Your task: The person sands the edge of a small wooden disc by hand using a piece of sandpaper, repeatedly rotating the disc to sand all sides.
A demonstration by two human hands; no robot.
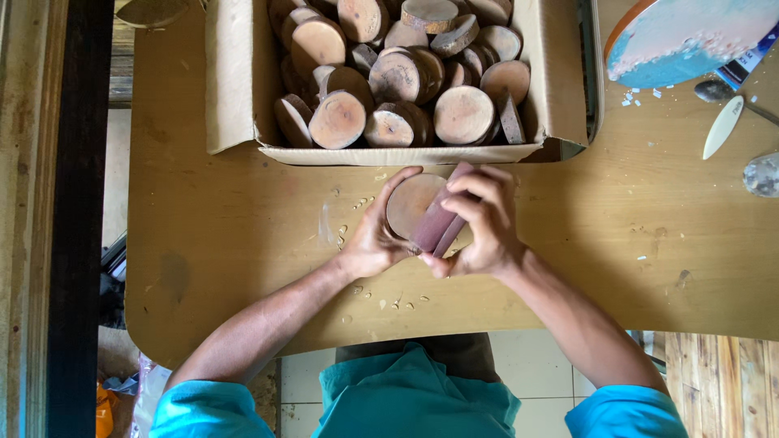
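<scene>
a dark wooden post (77, 219) runs down the far left, and beside it the tan desk (227, 235) begins, its rounded corner low on the left. small pale chips (350, 215) lie scattered on the desk near the middle.

at the back of the desk an open cardboard box (235, 89) holds a heap of round wood slices (389, 73), some lying flat, some tipped on edge.

just in front of the box, the left hand (373, 235) grips a single wood disc (410, 203), with the thumb curled over its upper rim and the fingers wrapped around its left side and underneath. the disc is held just above the desk, its flat pale face turned up.

the right hand (479, 223) presses a folded strip of reddish-brown sandpaper (438, 219) against the disc's right edge; its fingers (475, 191) are bent and pinched tight on the strip, with the thumb below.

both forearms come up from turquoise sleeves (203, 410) at the bottom.

to the right, the desk carries a round board (682, 36) painted blue and white with an orange rim, tiny white flecks below it, a spoon (718, 89), a cream-coloured flat tool (722, 127), and a clear glassy thing (763, 174) cut off by the edge.
</scene>
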